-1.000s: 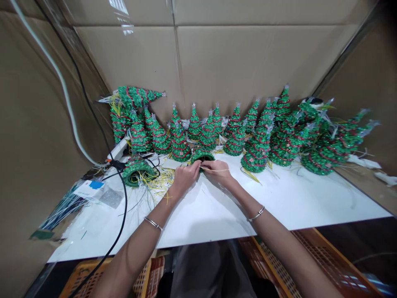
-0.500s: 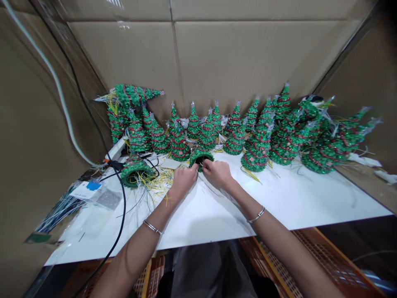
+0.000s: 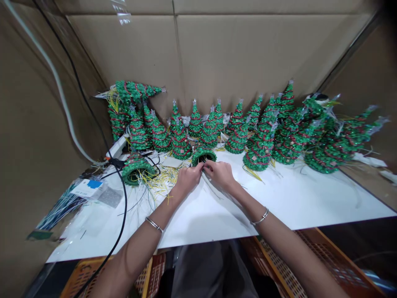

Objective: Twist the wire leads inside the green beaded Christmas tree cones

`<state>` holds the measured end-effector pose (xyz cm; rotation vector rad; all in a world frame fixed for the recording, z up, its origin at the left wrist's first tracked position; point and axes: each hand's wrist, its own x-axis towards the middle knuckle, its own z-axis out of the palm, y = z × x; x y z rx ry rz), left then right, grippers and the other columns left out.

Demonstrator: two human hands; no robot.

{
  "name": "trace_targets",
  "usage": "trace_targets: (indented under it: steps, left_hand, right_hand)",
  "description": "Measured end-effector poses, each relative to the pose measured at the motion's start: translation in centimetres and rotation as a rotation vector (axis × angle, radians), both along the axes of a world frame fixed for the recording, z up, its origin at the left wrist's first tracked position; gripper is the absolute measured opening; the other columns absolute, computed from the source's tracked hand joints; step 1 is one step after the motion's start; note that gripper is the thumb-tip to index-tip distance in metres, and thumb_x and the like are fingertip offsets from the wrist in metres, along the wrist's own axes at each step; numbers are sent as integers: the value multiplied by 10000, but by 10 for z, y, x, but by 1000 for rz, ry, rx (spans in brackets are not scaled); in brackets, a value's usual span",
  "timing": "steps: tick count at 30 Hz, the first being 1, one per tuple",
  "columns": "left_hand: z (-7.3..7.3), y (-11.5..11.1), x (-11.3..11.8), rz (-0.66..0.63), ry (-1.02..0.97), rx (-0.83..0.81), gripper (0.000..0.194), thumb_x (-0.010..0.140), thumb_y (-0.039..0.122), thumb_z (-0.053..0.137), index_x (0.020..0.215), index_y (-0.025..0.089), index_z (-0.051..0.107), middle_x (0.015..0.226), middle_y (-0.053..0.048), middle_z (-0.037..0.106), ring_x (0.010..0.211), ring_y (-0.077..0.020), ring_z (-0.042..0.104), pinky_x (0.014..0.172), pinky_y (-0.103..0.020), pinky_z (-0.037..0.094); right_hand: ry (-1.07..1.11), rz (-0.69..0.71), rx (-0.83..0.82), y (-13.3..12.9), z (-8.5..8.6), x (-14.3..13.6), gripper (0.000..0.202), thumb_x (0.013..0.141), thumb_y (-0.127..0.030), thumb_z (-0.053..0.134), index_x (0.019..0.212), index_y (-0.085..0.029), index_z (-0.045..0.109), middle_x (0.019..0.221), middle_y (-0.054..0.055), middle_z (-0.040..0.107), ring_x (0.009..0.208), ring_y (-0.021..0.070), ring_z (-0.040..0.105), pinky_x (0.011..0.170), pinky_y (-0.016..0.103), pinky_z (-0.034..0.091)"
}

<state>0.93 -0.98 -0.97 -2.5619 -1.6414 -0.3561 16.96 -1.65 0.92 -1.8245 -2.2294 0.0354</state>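
A small green tinsel Christmas tree [image 3: 203, 154] lies on its side, its round hollow base facing me. Thin wires come out of that opening. In front of it my left hand [image 3: 190, 179] and my right hand [image 3: 219, 173] meet, fingertips pinched together on the wires. Their exact grip is too small to make out. Wire ends trail below the fingers over the white table [image 3: 198, 223]. To the left another tree [image 3: 138, 170] lies with its open base toward me, yellow and white wires spilling out.
Several finished-looking trees [image 3: 181, 140] stand in rows along the cardboard wall [image 3: 248, 49]. Yellow wire scraps [image 3: 166, 176] litter the left middle. A black cable [image 3: 124, 207] crosses the left side, near a bundle of wires [image 3: 60, 209] and a plastic bag [image 3: 108, 196]. Orange crates [image 3: 338, 256] sit below.
Both hands have drawn slightly back from the tree's base opening, and the fingertips are now closer together. The whole view has shifted a little.
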Motion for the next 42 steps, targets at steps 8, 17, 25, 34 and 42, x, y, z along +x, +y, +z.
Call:
trace_targets:
  steps: [8, 17, 25, 34, 42]
  left_hand:
    - [2, 3, -3, -16, 50, 7, 388, 1009, 387, 304, 1088, 255, 660, 775, -91, 729, 714, -231, 684, 654, -294, 425]
    - [-3, 2, 13, 106, 8, -20, 385, 1002, 377, 315, 1207, 222, 601, 798, -118, 729, 752, -250, 699, 680, -305, 441]
    - [-3, 1, 16, 104, 23, -7, 404, 1003, 369, 302, 1283, 213, 547, 815, -129, 733, 766, -264, 709, 669, -309, 444]
    - [-1, 2, 17, 113, 52, -26, 418, 999, 377, 301, 1285, 208, 555, 842, -141, 738, 781, -260, 710, 668, -309, 435]
    - [-5, 5, 16, 102, 20, -1, 376, 1000, 362, 305, 1121, 214, 628, 836, -129, 738, 782, -260, 707, 656, -307, 420]
  right_hand:
    - [-22, -71, -24, 2, 5, 2, 298, 959, -381, 424, 1033, -290, 698, 887, 40, 756, 790, 207, 667, 602, 273, 287]
    - [-128, -57, -28, -1, 4, -3, 267, 973, -359, 438, 1147, -230, 593, 940, 88, 752, 850, 237, 688, 619, 276, 300]
    - [-141, -63, -8, 1, 1, -4, 253, 976, -289, 402, 1086, -214, 617, 911, 100, 750, 830, 231, 688, 617, 285, 291]
    - [-51, -90, 4, 1, -1, 1, 295, 987, -341, 389, 1083, -221, 642, 892, 76, 757, 797, 215, 681, 628, 278, 291]
    - [-46, -68, 22, 1, -1, 2, 306, 983, -298, 367, 1165, -229, 605, 886, 71, 759, 779, 213, 674, 605, 279, 253]
